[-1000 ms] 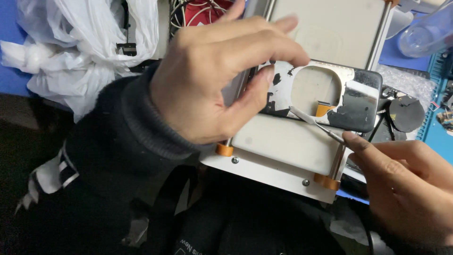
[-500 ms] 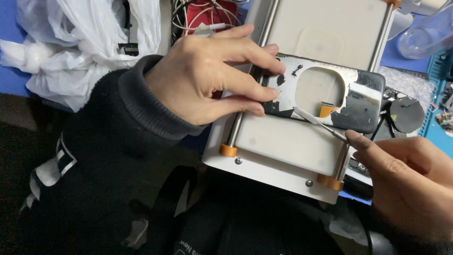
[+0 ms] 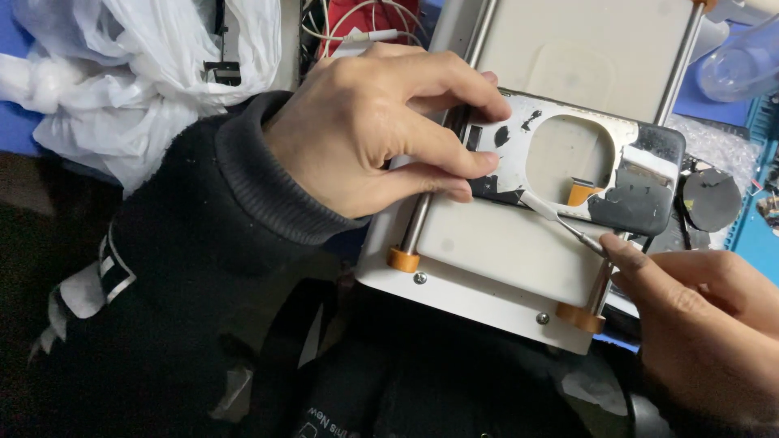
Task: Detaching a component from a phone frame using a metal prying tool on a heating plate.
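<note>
Since a second ago your left hand [image 3: 381, 130] has slid back off the middle of the phone back panel [image 3: 568, 174] toward its 9 o'clock end, so the large rounded cutout and the orange flex strip [image 3: 583, 193] inside it now show plainly. The thumb and forefinger are closed narrowly on that end, pinning it beside the metal rail [image 3: 422, 219] of the white heating plate [image 3: 519, 251].

Your right hand [image 3: 698, 324] has hardly shifted. It sits at 4 o'clock from the panel, fingers pinched on the thin metal spatula [image 3: 560, 221], whose pale tip lies against the panel's lower edge just at 7 o'clock from the cutout.

The panel lies flat across the plate, scraped white with black patches left, darkest at its 3 o'clock end. With your grip out of the way, I judge the blade has clearer room along that lower edge.

A white plastic bag [image 3: 138, 73] lies well off at 10 o'clock.
</note>
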